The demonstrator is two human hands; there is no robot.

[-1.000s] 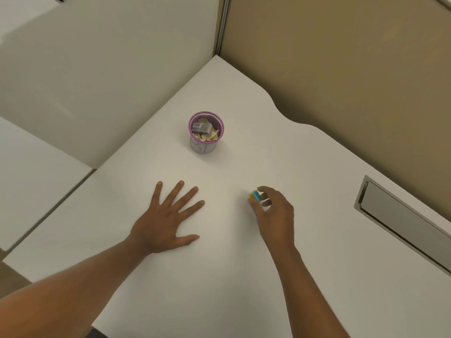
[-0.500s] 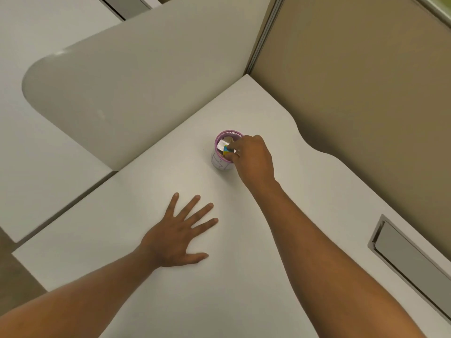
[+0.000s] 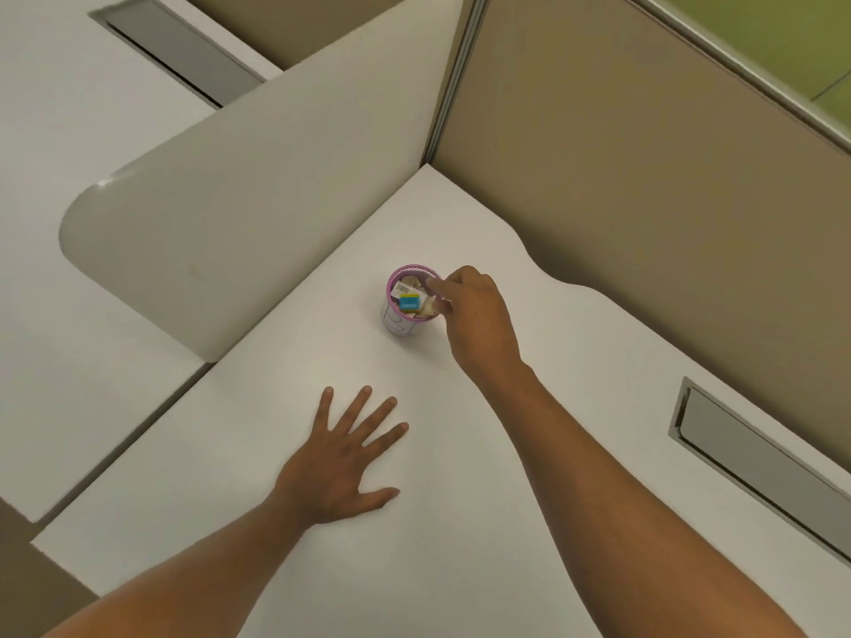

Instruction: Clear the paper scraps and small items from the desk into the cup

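A small cup (image 3: 399, 325) with a pink mesh rim stands on the white desk (image 3: 460, 522) toward the far corner. Inside it lie paper scraps (image 3: 416, 284), a white piece with a barcode and, on top, a blue and yellow small item (image 3: 409, 302). My right hand (image 3: 479, 315) hovers at the cup's right rim, fingers loosely curled, with nothing visibly held. Nearer to me, left of centre, my left hand (image 3: 343, 462) rests flat on the desk, fingers spread.
Beige partition walls (image 3: 644, 177) close the desk's far and right sides. A curved grey divider (image 3: 239, 214) stands at the left. A metal cable slot (image 3: 755, 462) is set into the desk at the right. Another desk (image 3: 69, 131) lies beyond the divider.
My right hand carried the blue and yellow item from the desk to the cup and let it go; it now lies in the cup. The left hand stayed flat.
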